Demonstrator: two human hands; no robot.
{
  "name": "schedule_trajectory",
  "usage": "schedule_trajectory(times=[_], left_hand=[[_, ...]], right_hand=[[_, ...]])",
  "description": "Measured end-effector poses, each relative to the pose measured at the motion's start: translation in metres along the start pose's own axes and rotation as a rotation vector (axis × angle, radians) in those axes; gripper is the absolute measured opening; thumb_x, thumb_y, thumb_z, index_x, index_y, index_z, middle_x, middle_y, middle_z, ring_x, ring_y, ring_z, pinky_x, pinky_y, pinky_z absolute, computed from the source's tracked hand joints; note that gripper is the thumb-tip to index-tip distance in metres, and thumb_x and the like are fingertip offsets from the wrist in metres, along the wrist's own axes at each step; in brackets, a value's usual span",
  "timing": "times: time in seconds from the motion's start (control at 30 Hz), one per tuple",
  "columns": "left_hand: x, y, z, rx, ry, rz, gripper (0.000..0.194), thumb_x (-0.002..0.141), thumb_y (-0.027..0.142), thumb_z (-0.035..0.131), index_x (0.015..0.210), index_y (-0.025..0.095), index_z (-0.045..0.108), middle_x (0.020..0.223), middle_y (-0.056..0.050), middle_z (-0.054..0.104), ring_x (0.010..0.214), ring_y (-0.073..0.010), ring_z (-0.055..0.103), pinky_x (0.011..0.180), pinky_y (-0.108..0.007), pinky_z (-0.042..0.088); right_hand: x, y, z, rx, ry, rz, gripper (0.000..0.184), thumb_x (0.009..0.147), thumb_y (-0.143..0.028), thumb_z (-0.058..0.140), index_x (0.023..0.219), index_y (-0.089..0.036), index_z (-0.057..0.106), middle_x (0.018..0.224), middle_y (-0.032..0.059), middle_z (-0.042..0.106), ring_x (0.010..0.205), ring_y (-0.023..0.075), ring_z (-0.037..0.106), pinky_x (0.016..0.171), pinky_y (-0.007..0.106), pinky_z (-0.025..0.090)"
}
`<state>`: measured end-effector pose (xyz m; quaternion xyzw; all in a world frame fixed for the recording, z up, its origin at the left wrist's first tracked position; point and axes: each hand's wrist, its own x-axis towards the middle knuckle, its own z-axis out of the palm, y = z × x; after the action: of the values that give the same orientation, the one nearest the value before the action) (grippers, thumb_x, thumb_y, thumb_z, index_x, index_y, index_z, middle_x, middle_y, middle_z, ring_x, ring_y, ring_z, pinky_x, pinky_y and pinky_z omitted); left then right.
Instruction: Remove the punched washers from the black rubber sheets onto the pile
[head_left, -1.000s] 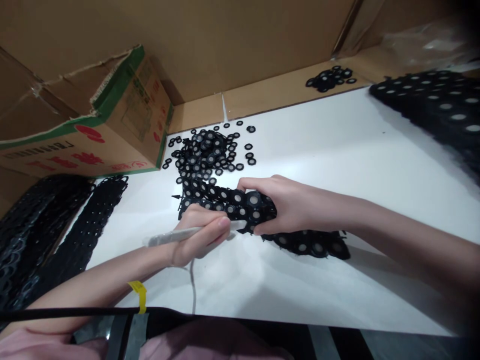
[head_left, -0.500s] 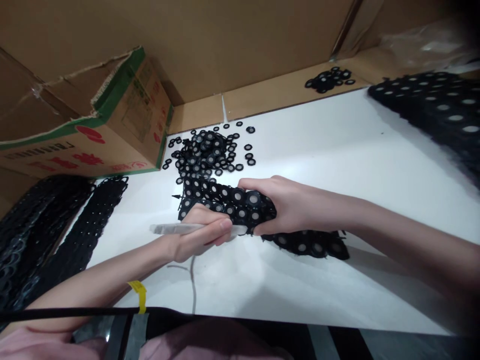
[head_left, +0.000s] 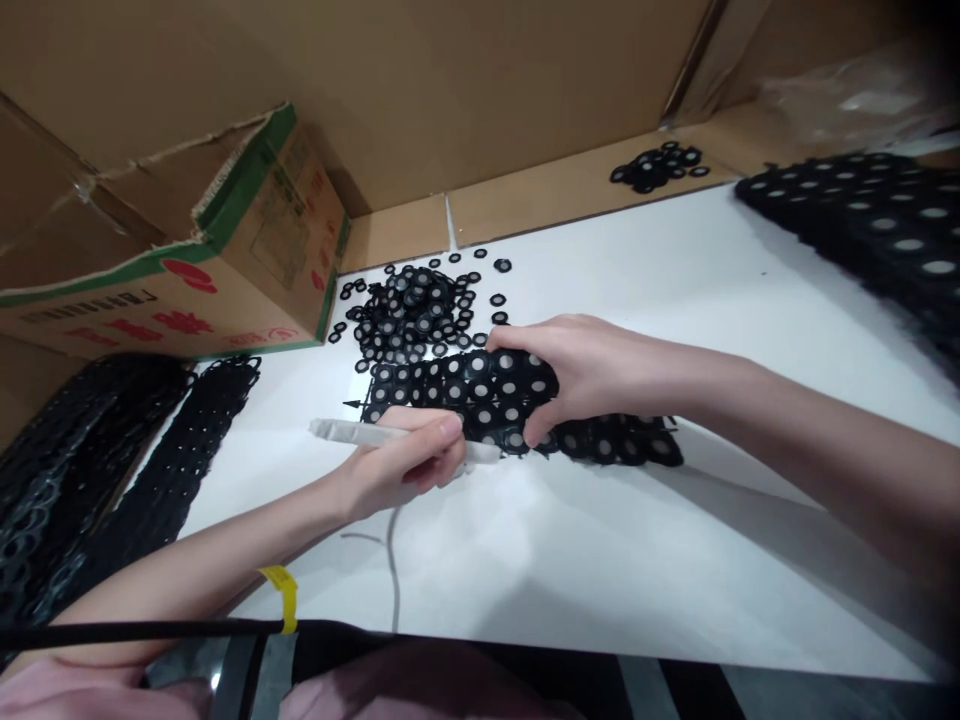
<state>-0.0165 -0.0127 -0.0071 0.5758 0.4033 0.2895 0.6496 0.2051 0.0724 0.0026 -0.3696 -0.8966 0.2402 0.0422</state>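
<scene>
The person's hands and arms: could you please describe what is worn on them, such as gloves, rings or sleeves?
The left hand and right hand wear no gloves, and no rings or bracelets can be seen. Both forearms are uncovered. Pink cloth shows by the left arm; no sleeve shows on the right. A black cord with a yellow tag crosses the left forearm.

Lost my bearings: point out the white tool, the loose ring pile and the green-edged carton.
White tool (head_left: 350, 432), head view: rear of its barrel.
Loose ring pile (head_left: 412, 305), head view: middle of the heap.
Green-edged carton (head_left: 276, 240), head view: right-hand side panel.
</scene>
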Motion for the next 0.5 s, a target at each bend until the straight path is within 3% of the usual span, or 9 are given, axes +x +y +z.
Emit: schedule_trajectory(times=[0.13, 0.23, 0.33, 0.5], left_hand=[[0.009, 0.006, -0.01, -0.001, -0.006, -0.052, 0.051, 0.092, 0.043, 0.049, 0.051, 0.014, 0.049, 0.039, 0.002, 0.037, 0.04, -0.0072, 0.029, 0.042, -0.026, 0.014], [0.024, 0.007, -0.025, 0.095, 0.084, 0.039, 0.051, 0.092, 0.044, 0.049, 0.051, 0.014, 0.05, 0.04, 0.002, 0.04, 0.041, -0.0076, 0.031, 0.042, -0.026, 0.015], [0.04, 0.002, -0.039, 0.17, 0.2, 0.154, 0.05, 0.093, 0.044, 0.047, 0.053, 0.014, 0.05, 0.041, 0.003, 0.04, 0.04, -0.007, 0.029, 0.042, -0.026, 0.016], [0.05, -0.006, -0.044, 0.209, 0.228, 0.184, 0.049, 0.095, 0.046, 0.046, 0.058, 0.015, 0.052, 0.043, 0.003, 0.043, 0.042, -0.0072, 0.032, 0.043, -0.026, 0.019]], right_hand=[[0.007, 0.012, -0.001, 0.038, 0.01, -0.064, 0.07, 0.058, -0.057, 0.079, 0.115, -0.022, 0.058, 0.106, 0.0078, 0.068, 0.096, 0.0293, 0.062, 0.074, 0.033, 0.043], [0.014, 0.016, -0.002, 0.023, 0.038, -0.081, 0.058, 0.071, -0.063, 0.067, 0.111, -0.021, 0.06, 0.106, 0.0081, 0.069, 0.092, 0.0275, 0.063, 0.073, 0.033, 0.042], [0.018, 0.021, -0.002, -0.056, 0.055, -0.092, 0.053, 0.074, -0.062, 0.066, 0.106, -0.02, 0.06, 0.106, 0.0082, 0.069, 0.087, 0.0263, 0.063, 0.07, 0.033, 0.04], [0.021, 0.03, 0.001, 0.026, 0.064, -0.119, 0.043, 0.079, -0.058, 0.063, 0.1, -0.021, 0.06, 0.101, 0.0064, 0.069, 0.083, 0.0231, 0.06, 0.069, 0.032, 0.039]])
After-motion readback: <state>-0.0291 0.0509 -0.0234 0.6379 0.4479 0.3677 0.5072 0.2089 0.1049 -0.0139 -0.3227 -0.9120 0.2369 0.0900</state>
